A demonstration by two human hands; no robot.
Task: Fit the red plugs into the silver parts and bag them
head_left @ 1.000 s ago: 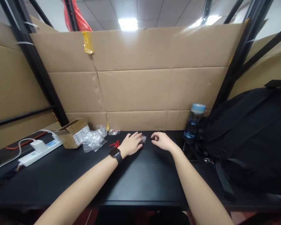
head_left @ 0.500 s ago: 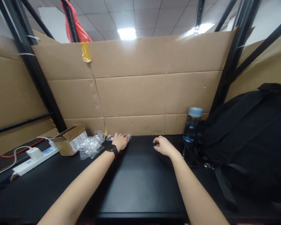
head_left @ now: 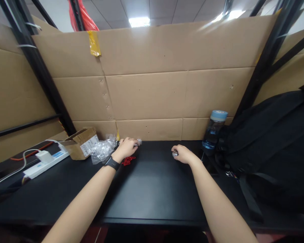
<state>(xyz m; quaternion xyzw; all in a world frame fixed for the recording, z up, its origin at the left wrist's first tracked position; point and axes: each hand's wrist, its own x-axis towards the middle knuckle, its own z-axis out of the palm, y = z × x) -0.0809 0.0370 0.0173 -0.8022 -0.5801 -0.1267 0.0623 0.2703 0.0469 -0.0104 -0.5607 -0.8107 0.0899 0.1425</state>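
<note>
My left hand (head_left: 126,147) is at the back of the black table, its fingers and thumb closed about a small clear plastic packet (head_left: 139,142). Most of the packet is hidden under the hand. A tangle of thin red cord (head_left: 128,160) lies just below that hand, beside the black watch (head_left: 112,163) on my left wrist. My right hand (head_left: 184,155) is curled, palm down, around a small shiny silvery object (head_left: 175,153). Only one end of this object shows between the thumb and fingers, too little to tell its kind.
Left of my hands are crumpled clear plastic (head_left: 103,150), an open cardboard box (head_left: 78,148) and a white power strip (head_left: 49,163) with a plugged-in charger. A blue-lidded water bottle (head_left: 214,130) and black backpack (head_left: 273,145) stand right. A cardboard wall (head_left: 147,91) closes the back.
My right hand's fingers have curled in, and a shiny object now shows in them. My left hand has shifted slightly, uncovering more red cord. The camera view has tilted down a little.
</note>
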